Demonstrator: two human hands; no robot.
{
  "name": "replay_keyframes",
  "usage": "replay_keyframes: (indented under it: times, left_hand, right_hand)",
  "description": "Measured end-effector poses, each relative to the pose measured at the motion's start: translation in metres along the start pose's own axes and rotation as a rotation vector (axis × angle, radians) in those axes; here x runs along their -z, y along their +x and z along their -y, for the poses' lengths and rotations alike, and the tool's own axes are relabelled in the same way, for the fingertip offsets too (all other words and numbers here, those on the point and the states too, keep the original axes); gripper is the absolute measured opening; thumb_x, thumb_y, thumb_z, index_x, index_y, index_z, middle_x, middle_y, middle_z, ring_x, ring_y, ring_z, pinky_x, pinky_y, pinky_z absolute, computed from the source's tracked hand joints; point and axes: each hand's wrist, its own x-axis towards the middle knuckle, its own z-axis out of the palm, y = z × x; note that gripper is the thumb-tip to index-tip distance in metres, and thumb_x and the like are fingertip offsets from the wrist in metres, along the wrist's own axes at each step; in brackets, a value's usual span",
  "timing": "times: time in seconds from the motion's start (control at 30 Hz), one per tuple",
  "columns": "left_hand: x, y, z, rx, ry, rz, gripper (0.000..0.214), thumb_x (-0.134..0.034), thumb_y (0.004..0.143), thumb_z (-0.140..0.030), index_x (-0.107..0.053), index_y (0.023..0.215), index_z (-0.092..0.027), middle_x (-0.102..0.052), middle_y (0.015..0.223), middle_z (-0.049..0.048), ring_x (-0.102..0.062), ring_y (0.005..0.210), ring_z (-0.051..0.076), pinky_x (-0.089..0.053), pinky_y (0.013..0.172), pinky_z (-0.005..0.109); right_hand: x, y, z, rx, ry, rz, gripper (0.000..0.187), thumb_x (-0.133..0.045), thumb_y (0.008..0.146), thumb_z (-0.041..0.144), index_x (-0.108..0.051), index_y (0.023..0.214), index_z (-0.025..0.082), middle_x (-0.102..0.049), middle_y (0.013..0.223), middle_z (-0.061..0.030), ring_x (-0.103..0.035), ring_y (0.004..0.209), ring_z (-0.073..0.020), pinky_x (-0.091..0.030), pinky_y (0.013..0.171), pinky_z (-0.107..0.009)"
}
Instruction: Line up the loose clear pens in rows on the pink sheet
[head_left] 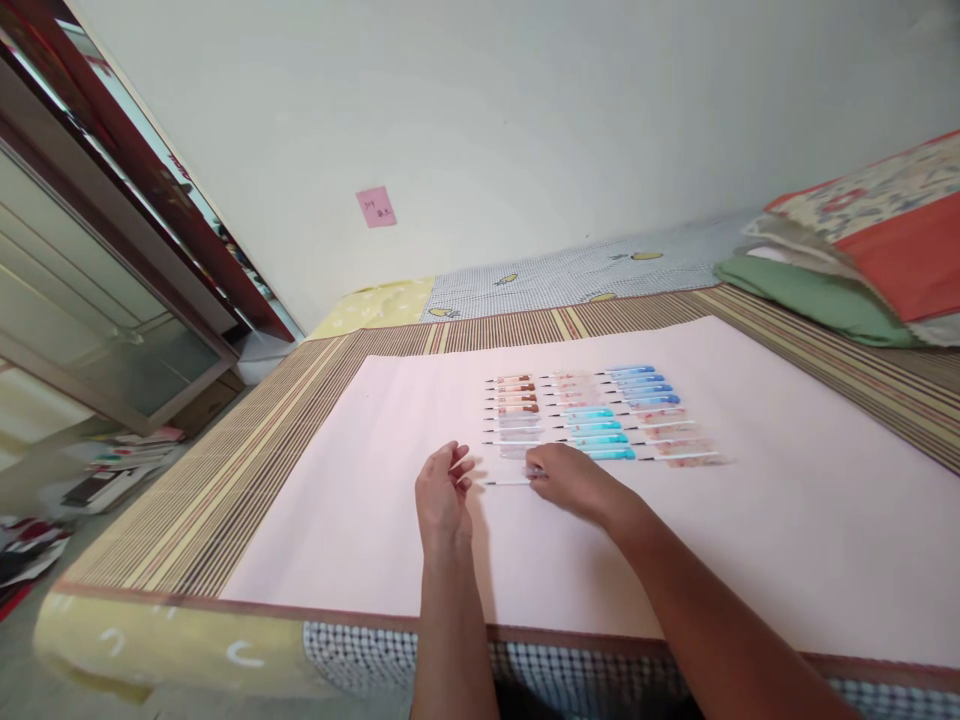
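My right hand (566, 482) is closed, its fingers pinching the right end of a slim white pen refill (510, 484) with a dark tip pointing left. Something pale and see-through shows at those fingertips, too small to make out. Left of the tip, my left hand (444, 490) holds nothing, its fingers loosely bent and apart. Just beyond my hands lie three columns of pen barrels with white refills alongside. Brown barrels (517, 397) and greyish clear ones are on the left, pink and turquoise barrels (600, 440) in the middle, blue barrels (645, 385) and pink ones on the right.
A pale pink sheet (337, 500) lies under the pens on a striped mat (187, 480). Folded green cloth (817, 300) and a red patterned cushion (900, 230) are at the right. A pink note (376, 207) is on the wall. A glass-paned door (97, 300) stands left.
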Motion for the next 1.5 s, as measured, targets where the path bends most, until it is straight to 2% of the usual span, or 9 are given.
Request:
replay_keyframes:
  times: [0.17,0.57,1.13,1.5]
  left_hand:
    - [0.000,0.001,0.001,-0.001,0.007,0.006,0.022,-0.073,0.070,-0.024,-0.071,0.087,-0.012,-0.072,0.087,0.0091,-0.062,0.063,0.011,-0.039,0.051,0.020]
    - [0.001,0.000,0.001,-0.009,0.007,0.012,0.023,-0.072,0.070,-0.025,-0.071,0.089,-0.011,-0.072,0.088,0.0087,-0.062,0.063,0.010,-0.039,0.051,0.020]
    - [-0.002,-0.002,0.003,-0.011,0.010,0.020,0.023,-0.072,0.069,-0.025,-0.071,0.087,-0.012,-0.071,0.087,0.0090,-0.062,0.063,0.011,-0.038,0.050,0.020]
    - [-0.002,-0.002,0.005,-0.009,0.023,0.029,0.023,-0.072,0.070,-0.026,-0.071,0.088,-0.012,-0.072,0.087,0.0087,-0.062,0.063,0.011,-0.038,0.051,0.020]
  right_hand:
    - [-0.010,0.010,-0.003,-0.038,-0.043,-0.120,0.012,-0.051,0.083,0.013,-0.051,0.074,0.020,-0.063,0.082,-0.0021,-0.047,0.070,-0.0134,-0.025,0.060,-0.026]
    - [-0.023,0.016,-0.007,-0.048,-0.095,-0.187,0.008,-0.052,0.087,0.015,-0.058,0.085,0.020,-0.068,0.092,-0.0043,-0.058,0.076,-0.0157,-0.026,0.062,-0.028]
    - [-0.028,0.019,-0.011,-0.034,-0.127,-0.225,0.008,-0.051,0.089,0.017,-0.057,0.083,0.020,-0.068,0.092,-0.0032,-0.058,0.074,-0.0148,-0.025,0.061,-0.028]
    - [-0.029,0.020,-0.005,-0.076,-0.139,-0.243,0.010,-0.049,0.088,0.018,-0.056,0.082,0.021,-0.067,0.085,-0.0030,-0.057,0.071,-0.0148,-0.023,0.059,-0.029]
